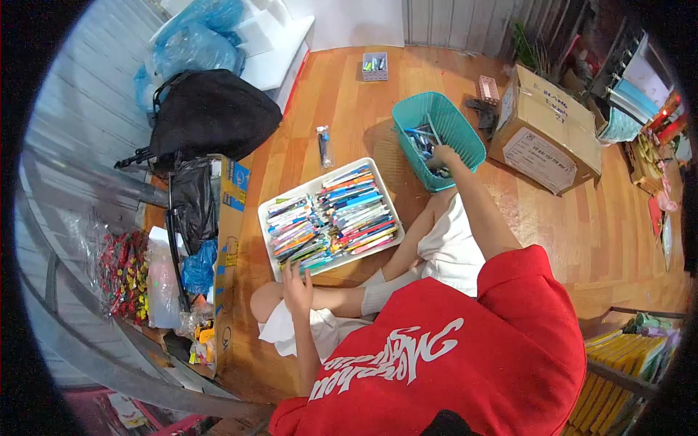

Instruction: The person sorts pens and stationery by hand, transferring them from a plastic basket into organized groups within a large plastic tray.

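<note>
A white tray [268, 236] on the wooden floor holds two columns of pens [356, 207] in many colours. At its near left edge is my left hand [297, 288], fingers apart, by the lowest pens. To the right stands a teal basket [465, 131] with pens and other small items inside. My right hand [443, 157] reaches into this basket; its fingertips are partly hidden among the contents, so what it holds cannot be made out. Beyond the tray lies a small clear packet [324, 147] with dark pens in it.
A small grey box [375, 67] of pens stands at the back, a pink basket [488, 89] and cardboard box [549, 131] at the right. On the left are a black bag [211, 116] and an open carton [231, 254] of wrapped goods. Yellow items [611, 370] sit on a rack at lower right.
</note>
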`<state>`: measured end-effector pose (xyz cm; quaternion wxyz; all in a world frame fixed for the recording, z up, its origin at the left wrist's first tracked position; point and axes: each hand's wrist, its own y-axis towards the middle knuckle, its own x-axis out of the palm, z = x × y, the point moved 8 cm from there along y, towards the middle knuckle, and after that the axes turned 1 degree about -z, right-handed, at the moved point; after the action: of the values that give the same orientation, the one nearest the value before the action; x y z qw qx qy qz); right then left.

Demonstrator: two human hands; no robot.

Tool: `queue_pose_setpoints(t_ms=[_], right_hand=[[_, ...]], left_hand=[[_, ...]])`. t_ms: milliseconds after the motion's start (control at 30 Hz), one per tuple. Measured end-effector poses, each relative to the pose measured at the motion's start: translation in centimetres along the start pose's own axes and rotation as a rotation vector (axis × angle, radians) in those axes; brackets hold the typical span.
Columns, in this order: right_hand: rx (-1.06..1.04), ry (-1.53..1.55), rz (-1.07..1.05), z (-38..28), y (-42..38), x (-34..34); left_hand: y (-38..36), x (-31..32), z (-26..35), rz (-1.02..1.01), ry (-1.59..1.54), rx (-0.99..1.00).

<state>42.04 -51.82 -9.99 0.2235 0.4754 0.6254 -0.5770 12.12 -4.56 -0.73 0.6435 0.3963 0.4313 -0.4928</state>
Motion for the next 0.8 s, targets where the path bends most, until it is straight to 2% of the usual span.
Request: queue_pose_setpoints(t_ms=[67, 100, 200, 233, 333, 367, 467, 500, 600, 633, 733, 800], right_hand=[[-0.141, 0.046, 0.040, 0.3, 0.9, -0.2], [-0.265, 0.101, 0.276, 1.1, 2.7, -0.2], [-0.229, 0.378, 0.096, 1.4, 2.2, -1.0], [-0.305, 0.449, 0.169, 1.2, 1.1, -2.5], [-0.381, 0.563, 0.169, 0.6, -1.6, -5.7], [-0.505, 0.520, 0.252, 1.0, -0.4, -6.2], [-0.474, 0.722, 0.255, 0.6, -4.8, -9.5], [-0.541, 0.902, 0.250, 0.3, -5.4, -9.9], [-0.592, 1.323, 0.171, 0.5, -6.6, -11.4], [-0.535, 1.467, 0.142, 0.1, -7.9, -11.7], [-0.669, 1.793, -0.045, -1.5, -9.2, -12.2], [-0.648, 1.847, -0.167, -3.4, -11.3, -11.6]], left_hand=[[-0.2, -0.3, -0.1, 0.013, -0.001, 0.004], [-0.4, -0.4, -0.1, 0.014, 0.010, 0.005], [-0.6, -0.6, -0.2, 0.028, 0.014, 0.025], [-0.6, -0.7, -0.1, 0.026, 0.018, 0.025], [-0.6, -1.0, 0.4, 0.054, 0.014, 0.044], [-0.6, -1.1, 0.5, 0.067, 0.013, 0.054], [-0.6, -1.4, 0.7, 0.066, -0.023, 0.057], [-0.6, -1.5, 0.9, 0.069, -0.021, 0.061], [-0.5, -1.6, 1.1, 0.073, -0.025, 0.069], [-0.5, -1.5, 1.0, 0.070, -0.036, 0.070], [-0.4, -1.7, 1.1, 0.067, -0.073, 0.086], [-0.2, -1.8, 1.2, 0.057, -0.223, 0.068]])
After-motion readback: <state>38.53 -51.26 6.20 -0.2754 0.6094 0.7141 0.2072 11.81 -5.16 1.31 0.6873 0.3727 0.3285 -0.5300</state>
